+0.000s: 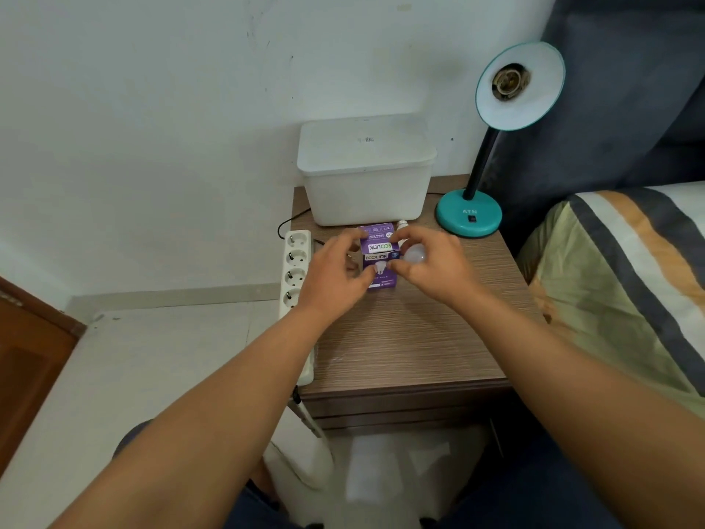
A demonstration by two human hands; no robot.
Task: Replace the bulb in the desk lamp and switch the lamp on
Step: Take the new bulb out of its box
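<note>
Purple bulb box (377,257) on nightstand (412,337), printed "ECOLINK". Left hand (335,276) grips box, right hand (431,265) pinches it; white bulb (415,254) beside. Teal lamp (469,217) base reads "ATN", socket (511,81) empty.

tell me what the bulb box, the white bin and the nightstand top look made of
Bulb box: printed cardboard, purple with a slight gloss, folded flaps showing. White bin: matte, faintly translucent plastic with a moulded rim and lid. Nightstand top: probably wood-look laminate; the grey-brown grain is very even and streaky.
</note>
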